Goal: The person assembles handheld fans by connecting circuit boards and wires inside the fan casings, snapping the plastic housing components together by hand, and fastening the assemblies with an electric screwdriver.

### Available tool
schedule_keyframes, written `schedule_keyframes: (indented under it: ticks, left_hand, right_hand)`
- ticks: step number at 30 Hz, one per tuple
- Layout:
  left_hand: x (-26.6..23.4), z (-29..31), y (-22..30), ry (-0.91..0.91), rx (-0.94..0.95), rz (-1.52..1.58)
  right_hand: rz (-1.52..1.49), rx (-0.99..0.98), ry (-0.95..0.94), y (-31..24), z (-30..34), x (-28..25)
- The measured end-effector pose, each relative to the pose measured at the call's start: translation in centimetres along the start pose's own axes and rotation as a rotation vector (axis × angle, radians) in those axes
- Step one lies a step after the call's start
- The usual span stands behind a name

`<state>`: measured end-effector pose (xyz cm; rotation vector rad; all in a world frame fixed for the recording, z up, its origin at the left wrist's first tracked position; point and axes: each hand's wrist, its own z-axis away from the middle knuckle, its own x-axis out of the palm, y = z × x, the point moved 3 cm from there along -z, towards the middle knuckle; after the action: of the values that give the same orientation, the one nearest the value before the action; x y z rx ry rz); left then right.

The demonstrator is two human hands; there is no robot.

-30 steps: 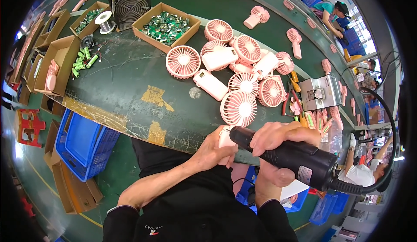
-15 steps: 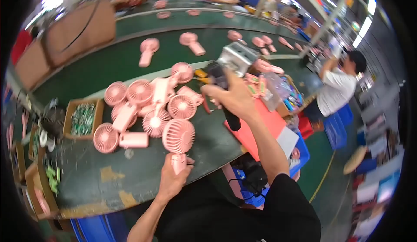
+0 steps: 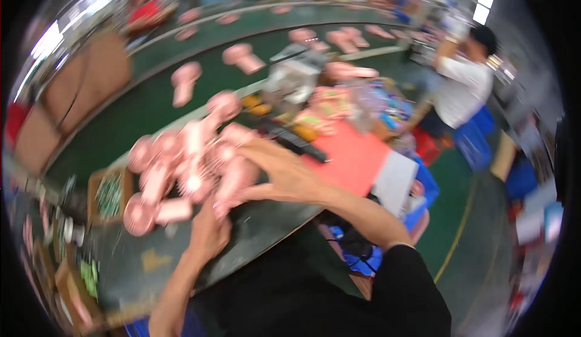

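green tabletop (image 3: 157, 104), blurred. left hand (image 3: 209, 231) under the pink fans (image 3: 187, 167), grip unclear; right hand (image 3: 281, 170) spread open, empty, reaching over them to sort.

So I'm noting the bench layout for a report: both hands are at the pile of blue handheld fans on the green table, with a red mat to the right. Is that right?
Not quite: the head view shows the fans are pink, not blue. The rest holds: the left hand and right hand are both at the pile on the green table, with the red mat to the right.
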<state>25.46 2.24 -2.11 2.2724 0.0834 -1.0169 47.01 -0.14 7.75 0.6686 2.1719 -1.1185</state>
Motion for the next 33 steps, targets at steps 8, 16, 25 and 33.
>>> schedule_keyframes:
  ticks: [8,16,25,33]
  left_hand:
    - [-3.6,-0.1,0.6,-0.036,-0.029,-0.325]
    - [-4.0,3.2,3.0,-0.215,0.158,-0.469]
    - [-3.8,6.6,3.2,-0.157,-0.009,-0.449]
    - [-7.5,6.5,3.0,-0.355,-0.284,-0.2]
  right_hand:
    - [-0.114,0.074,-0.213,-0.8,-0.6,3.2]
    - [0.147,-0.136,-0.515,-3.7,1.6,5.3]
    - [-0.026,-0.086,-0.537,-2.9,3.5,9.1]
    - [0.116,-0.335,-0.52,-1.9,2.4,9.8]
